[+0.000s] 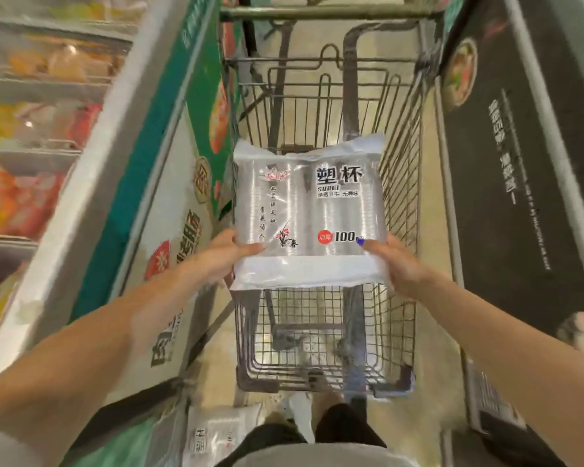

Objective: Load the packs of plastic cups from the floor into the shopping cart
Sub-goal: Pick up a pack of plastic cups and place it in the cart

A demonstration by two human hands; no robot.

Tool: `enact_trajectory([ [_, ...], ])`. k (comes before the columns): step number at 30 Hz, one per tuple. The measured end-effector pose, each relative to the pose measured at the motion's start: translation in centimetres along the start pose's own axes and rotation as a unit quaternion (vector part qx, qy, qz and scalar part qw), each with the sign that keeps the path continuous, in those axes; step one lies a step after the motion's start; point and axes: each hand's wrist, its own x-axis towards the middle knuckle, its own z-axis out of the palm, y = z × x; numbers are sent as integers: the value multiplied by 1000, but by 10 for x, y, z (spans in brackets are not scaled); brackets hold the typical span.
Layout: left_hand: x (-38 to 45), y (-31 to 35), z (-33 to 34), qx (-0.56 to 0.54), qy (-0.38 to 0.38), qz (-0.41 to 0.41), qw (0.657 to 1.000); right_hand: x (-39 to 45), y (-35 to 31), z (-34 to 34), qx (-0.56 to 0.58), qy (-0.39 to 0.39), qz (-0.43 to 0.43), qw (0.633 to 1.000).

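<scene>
Clear plastic pack of stacked cups (309, 210) with printed labels (one reads "100") is held flat above the grey wire shopping cart (400, 183). Left hand (228, 256) and right hand (393, 261) each grasp a near corner. Another clear pack of cups (216, 433) lies on the floor by the person's feet.

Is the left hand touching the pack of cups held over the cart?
Touching. The head view shows the left hand gripping the near left edge of the pack of cups, thumb on top.
</scene>
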Motion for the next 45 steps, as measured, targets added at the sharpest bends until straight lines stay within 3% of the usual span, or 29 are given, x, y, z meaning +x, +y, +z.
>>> enact_trajectory([
  [4, 46, -3, 15, -33, 15, -15, 999, 42, 5, -4, -19, 39, 9, 999],
  [8, 104, -28, 31, -1, 93, -45, 995, 83, 34, -13, -8, 68, 31, 997],
  [15, 193, -74, 49, 35, 162, -73, 984, 181, 135, -53, -5, 106, 86, 991],
  [20, 231, -100, 61, 53, 218, -89, 970, 195, 122, -24, 11, 163, 112, 980],
  [26, 270, -121, 56, 41, 234, -102, 966, 270, 199, -59, 3, 145, 87, 986],
  [30, 292, -129, 45, 42, 220, -79, 972, 269, 159, -35, 21, 134, 70, 988],
  [45, 311, -144, 38, 220, 186, -119, 950, 276, 172, -37, -27, 153, 107, 982],
])
